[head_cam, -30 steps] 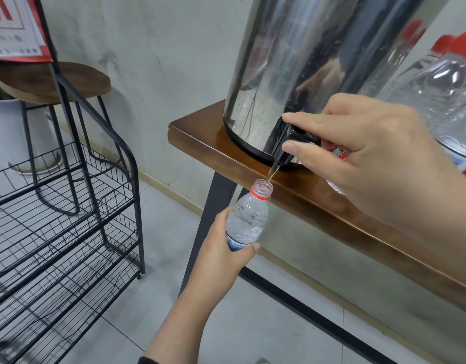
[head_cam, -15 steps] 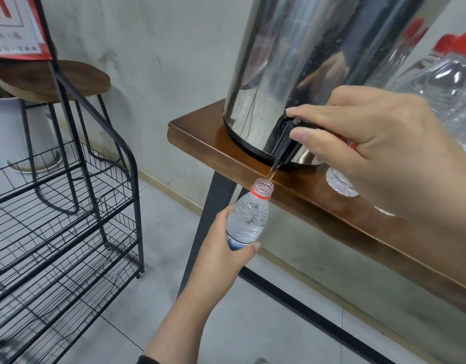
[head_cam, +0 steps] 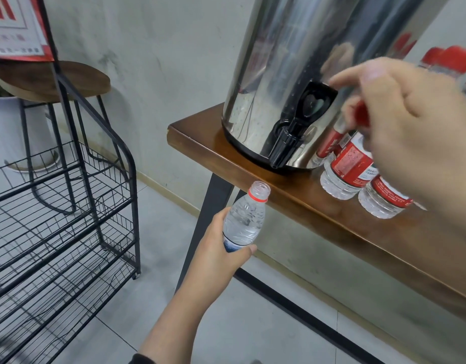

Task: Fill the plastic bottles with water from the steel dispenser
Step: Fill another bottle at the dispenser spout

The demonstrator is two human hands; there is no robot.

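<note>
The steel dispenser point(head_cam: 292, 61) stands on the corner of the wooden table point(head_cam: 252, 177), its black tap point(head_cam: 287, 145) pointing down over the edge. No water runs from it. Just below the table edge, my left hand point(head_cam: 221, 250) grips an uncapped plastic bottle point(head_cam: 243, 219), which is upright and nearly full of water. Blurred, my right hand point(head_cam: 410, 132) hovers to the right of the tap lever point(head_cam: 314, 101) without touching it. Its fingers are curled round a small red cap point(head_cam: 361, 115).
Bottles with red labels point(head_cam: 347, 169) stand on the table right of the dispenser, and red-capped ones point(head_cam: 452, 61) are behind my hand. A black wire rack point(head_cam: 69, 206) stands at the left, with a wooden stool point(head_cam: 53, 80) and a white pot point(head_cam: 6, 127) behind it.
My right hand has let go of the tap lever and drawn back up and to the right. The stream into the bottle has stopped. My left hand keeps the bottle under the spout.
</note>
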